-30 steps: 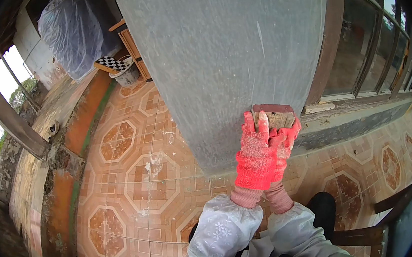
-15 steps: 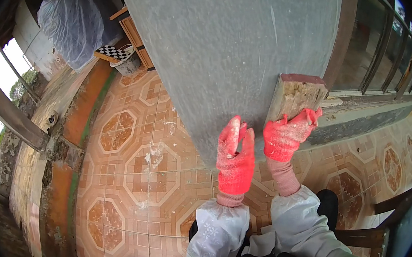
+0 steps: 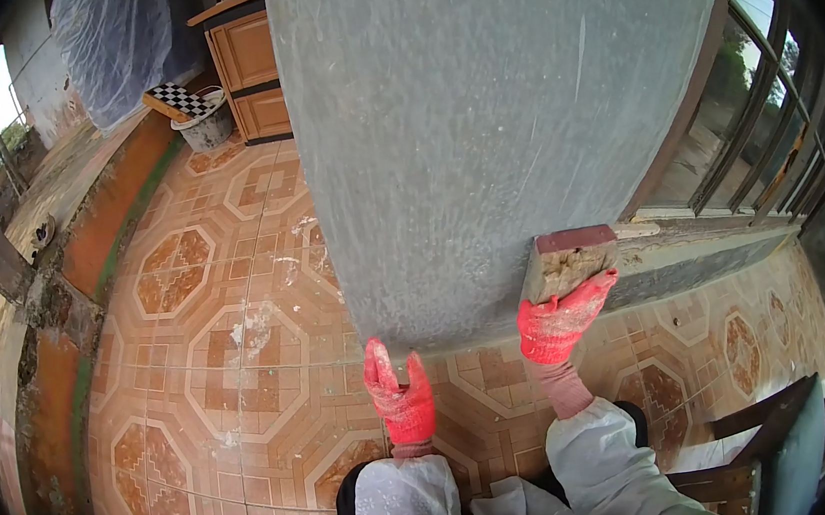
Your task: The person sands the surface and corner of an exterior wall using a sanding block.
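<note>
Both hands wear red gloves dusted with pale powder. My right hand (image 3: 562, 322) grips the lower end of a wooden block (image 3: 574, 265) with a dark red strip along its top edge. The block lies against the lower right part of a grey wall (image 3: 480, 130). My left hand (image 3: 401, 391) holds nothing; its fingers are spread and point up, close to the wall's bottom left corner, over the tiled floor.
A framed window (image 3: 740, 122) stands at the right above a ledge. Back left are a wooden cabinet (image 3: 249, 58), a bucket (image 3: 205, 128) with a checkered board (image 3: 180, 101), and plastic sheeting (image 3: 114, 48). A chair (image 3: 790, 449) is lower right.
My left hand has let go of the block and moved left and down, away from it. The block, now in my right hand alone, rose and then came lower. The view has shifted.
</note>
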The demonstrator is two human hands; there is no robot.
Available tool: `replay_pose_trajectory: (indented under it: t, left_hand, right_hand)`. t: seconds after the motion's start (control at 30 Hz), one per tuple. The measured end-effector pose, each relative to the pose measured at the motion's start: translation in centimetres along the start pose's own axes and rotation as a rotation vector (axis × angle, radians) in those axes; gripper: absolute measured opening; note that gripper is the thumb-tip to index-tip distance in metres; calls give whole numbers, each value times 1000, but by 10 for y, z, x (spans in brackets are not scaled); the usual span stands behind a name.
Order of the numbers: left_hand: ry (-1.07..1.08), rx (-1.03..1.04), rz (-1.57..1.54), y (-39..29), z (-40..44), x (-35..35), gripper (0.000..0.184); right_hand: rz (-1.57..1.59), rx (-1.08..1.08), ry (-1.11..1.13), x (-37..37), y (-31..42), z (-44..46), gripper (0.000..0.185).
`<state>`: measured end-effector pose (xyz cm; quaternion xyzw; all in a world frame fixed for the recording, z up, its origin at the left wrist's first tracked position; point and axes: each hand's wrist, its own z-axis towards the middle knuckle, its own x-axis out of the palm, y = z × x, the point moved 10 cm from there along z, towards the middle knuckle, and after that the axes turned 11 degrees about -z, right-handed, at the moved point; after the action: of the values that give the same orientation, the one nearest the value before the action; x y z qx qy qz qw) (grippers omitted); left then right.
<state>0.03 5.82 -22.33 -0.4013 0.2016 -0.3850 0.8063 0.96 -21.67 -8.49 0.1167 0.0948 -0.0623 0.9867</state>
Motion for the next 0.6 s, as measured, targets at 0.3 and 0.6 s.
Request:
replay_pose_trajectory:
  t: [0.3, 0.6]
  left_hand:
    - [99, 61, 194, 2, 20, 17, 78]
    - [131, 16, 213, 4, 22, 15, 77]
  right_hand:
    - [-145, 434, 157, 39, -62, 37, 69]
    - [-337, -92, -196, -21, 22, 111, 62]
